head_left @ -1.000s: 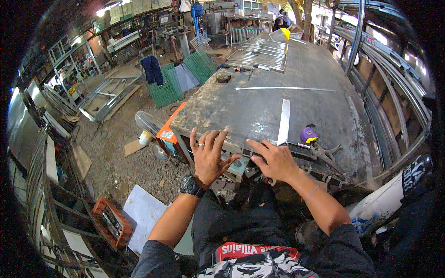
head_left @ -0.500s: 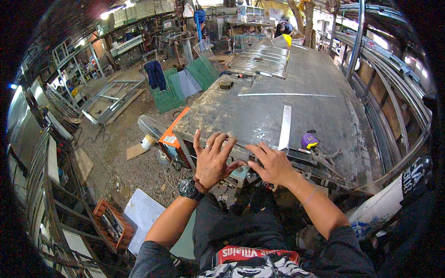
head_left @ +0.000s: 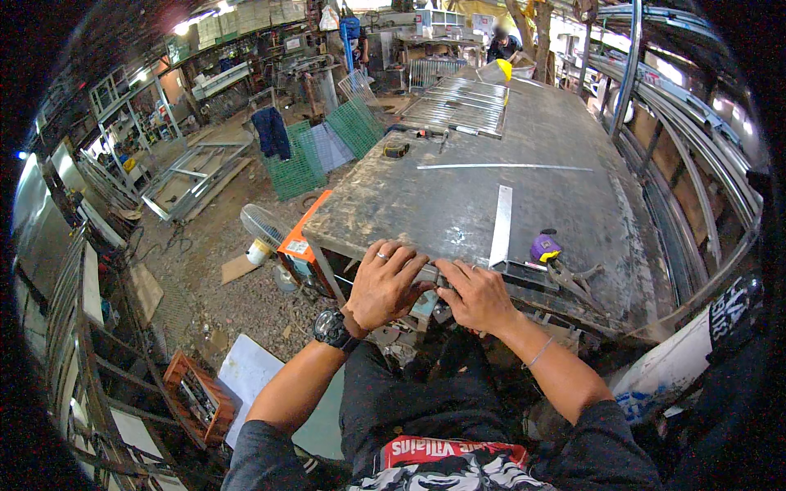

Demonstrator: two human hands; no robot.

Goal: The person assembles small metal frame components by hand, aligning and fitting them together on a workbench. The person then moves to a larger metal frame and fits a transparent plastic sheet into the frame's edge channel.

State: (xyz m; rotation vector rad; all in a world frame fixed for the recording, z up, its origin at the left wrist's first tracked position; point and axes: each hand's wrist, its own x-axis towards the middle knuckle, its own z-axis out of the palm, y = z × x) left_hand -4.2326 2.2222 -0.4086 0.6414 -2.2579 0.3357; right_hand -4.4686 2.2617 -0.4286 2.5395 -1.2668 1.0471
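Observation:
At the near edge of a dark metal-topped workbench (head_left: pixel 368 214), my left hand (head_left: pixel 383 285) and my right hand (head_left: pixel 476 296) are side by side with thumbs close together. The fingers of both are bent and drawn together; whatever they grip between them is hidden. Beyond my right hand, a flat silver metal square (head_left: pixel 502 225) lies with its dark stock at the bench edge. A purple tape measure (head_left: pixel 544 247) sits to the right of it, and a locking clamp (head_left: pixel 575 284) rests just nearer to me.
A thin metal strip (head_left: pixel 503 167) crosses the bench, with a barred metal grille (head_left: pixel 458 106) behind it. Left of the bench stand a fan (head_left: pixel 264 222) and an orange machine (head_left: pixel 303 233). A white cylinder (head_left: pixel 667 364) is at the right. Another person (head_left: pixel 503 47) is far off.
My left hand's spread fingers have curled in and come nearer my right hand. My right hand's fingers have drawn closer together too. The tools on the bench lie as before.

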